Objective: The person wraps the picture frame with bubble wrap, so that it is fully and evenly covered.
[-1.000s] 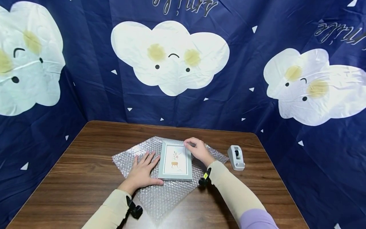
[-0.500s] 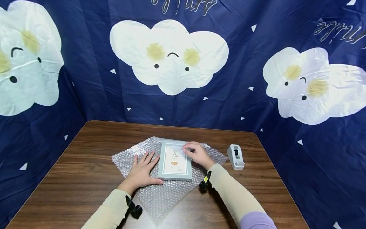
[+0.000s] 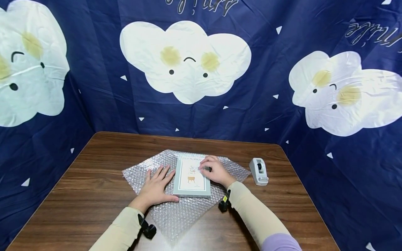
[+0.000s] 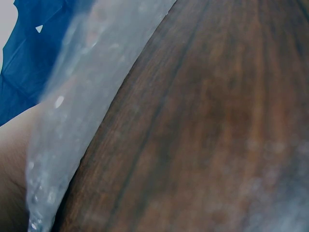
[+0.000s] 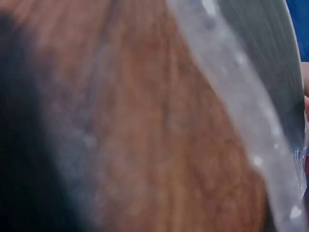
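Observation:
A pale grey-green picture frame (image 3: 192,193), showing a print of a plant in a pot, lies on a sheet of bubble wrap (image 3: 176,218). My left hand (image 3: 157,190) rests flat with fingers spread on the wrap left of the frame, thumb at its lower left corner. Over the frame's upper right, my right hand (image 3: 215,170) has thumb and forefinger together, pinching a clear hazy flap of the bubble wrap that overlaps the print. Blurred wrap (image 4: 91,96) runs along the left wrist view. The right wrist view shows the frame's side (image 5: 265,53) beside more wrap.
A white tape dispenser (image 3: 259,172) stands on the brown wooden table (image 3: 94,181), right of the wrap. Behind the table hangs a dark blue cloth (image 3: 103,87) printed with white clouds. Black wrist cameras sit on both sleeves.
My right hand has moved from the frame's upper right corner inward and slightly nearer, drawing a hazy clear flap over the upper print. The left hand stays in place.

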`<state>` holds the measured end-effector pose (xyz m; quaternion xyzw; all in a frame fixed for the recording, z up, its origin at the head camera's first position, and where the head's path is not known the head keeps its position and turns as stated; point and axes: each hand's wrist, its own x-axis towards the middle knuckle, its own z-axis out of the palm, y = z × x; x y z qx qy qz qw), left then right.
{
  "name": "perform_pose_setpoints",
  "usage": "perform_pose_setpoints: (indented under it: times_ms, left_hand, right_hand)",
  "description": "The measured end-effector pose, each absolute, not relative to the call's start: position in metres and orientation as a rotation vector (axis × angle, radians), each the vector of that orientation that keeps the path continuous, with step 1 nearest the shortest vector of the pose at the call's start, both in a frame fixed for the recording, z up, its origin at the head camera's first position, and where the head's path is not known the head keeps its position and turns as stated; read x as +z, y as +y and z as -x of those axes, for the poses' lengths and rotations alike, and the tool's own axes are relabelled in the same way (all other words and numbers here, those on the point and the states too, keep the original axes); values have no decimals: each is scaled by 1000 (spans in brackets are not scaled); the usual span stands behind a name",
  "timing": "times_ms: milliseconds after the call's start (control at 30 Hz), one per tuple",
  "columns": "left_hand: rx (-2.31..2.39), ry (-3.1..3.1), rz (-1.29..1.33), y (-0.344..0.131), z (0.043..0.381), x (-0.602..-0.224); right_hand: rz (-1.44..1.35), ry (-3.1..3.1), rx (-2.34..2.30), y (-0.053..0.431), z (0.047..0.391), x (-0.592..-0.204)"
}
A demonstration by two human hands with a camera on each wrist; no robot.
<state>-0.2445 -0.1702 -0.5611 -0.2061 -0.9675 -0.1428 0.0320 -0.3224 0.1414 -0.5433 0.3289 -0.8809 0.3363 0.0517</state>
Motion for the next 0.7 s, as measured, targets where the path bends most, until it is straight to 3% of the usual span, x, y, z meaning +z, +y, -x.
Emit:
perform_pose_setpoints:
  times_ms: [700]
  left_hand:
    - [-430,-2988,635,-170,244,-559]
  right_hand:
    - [-836,-2785,905,127,328,-536]
